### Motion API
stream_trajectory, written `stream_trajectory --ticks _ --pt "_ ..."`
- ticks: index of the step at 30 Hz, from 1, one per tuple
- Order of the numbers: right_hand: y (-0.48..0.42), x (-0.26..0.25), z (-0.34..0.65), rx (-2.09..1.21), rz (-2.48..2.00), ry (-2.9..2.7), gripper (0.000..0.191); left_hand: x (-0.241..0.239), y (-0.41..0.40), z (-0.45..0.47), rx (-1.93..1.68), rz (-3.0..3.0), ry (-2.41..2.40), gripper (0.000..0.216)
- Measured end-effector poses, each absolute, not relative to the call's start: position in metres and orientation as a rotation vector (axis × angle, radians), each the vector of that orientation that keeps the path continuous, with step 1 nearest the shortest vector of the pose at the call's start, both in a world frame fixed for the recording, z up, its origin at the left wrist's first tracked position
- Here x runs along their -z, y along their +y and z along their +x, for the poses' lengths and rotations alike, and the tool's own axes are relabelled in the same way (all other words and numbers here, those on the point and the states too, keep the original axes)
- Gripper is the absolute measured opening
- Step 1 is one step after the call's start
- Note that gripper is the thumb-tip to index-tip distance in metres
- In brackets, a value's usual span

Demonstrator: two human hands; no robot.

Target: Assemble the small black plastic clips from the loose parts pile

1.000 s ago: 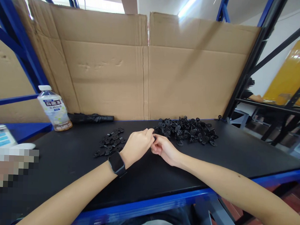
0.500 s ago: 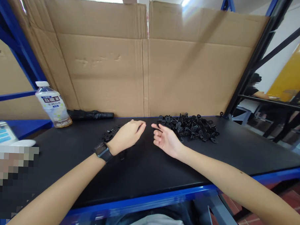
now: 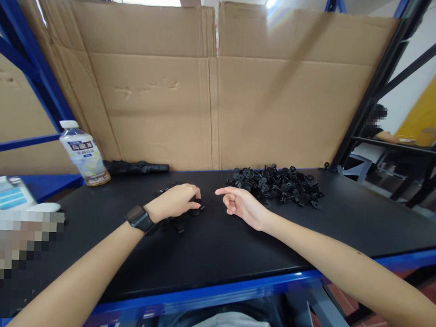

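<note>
Reference point: the heap of black moulded parts [image 3: 275, 185], lying along the back edge of the black workbench top [image 3: 257, 261], its long axis running left to right. The right hand [image 3: 242, 208] is nearer the heap, just in front of its left end, and holds nothing: half open, index finger [image 3: 224, 191] extended leftward, away from the heap, other fingers loosely curled. The left hand [image 3: 175, 201] sits farther left of the heap, curled palm-down over a smaller spread of the same parts [image 3: 175, 224]. Its fingertips reach these parts; whether it has hold of one cannot be told. Bare bench separates the two hands.
</note>
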State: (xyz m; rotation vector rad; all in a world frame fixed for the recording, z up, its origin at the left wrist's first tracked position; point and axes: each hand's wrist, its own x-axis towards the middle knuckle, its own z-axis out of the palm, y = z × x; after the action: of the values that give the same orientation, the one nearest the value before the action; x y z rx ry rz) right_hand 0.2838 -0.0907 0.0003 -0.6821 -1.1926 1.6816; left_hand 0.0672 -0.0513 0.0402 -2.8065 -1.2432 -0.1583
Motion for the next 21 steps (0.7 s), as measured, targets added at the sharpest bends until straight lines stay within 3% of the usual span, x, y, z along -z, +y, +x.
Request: stream_trajectory --ticks 4,10,21 --pt "-0.097 -0.003 0.282 -1.639 -0.733 -1.389 0.021 -0.037 -0.059 0.077 0.359 -2.750 -1.228 0.009" --pt "-0.102 -0.006 0.278 -1.596 -0.807 -1.575 0.029 -0.036 -0.072 0.094 0.812 -2.858 -1.194 0.026" --pt "-0.097 0.000 0.275 -1.598 -0.766 -1.511 0.024 -0.038 -0.093 0.111 0.673 -2.825 -1.111 0.035"
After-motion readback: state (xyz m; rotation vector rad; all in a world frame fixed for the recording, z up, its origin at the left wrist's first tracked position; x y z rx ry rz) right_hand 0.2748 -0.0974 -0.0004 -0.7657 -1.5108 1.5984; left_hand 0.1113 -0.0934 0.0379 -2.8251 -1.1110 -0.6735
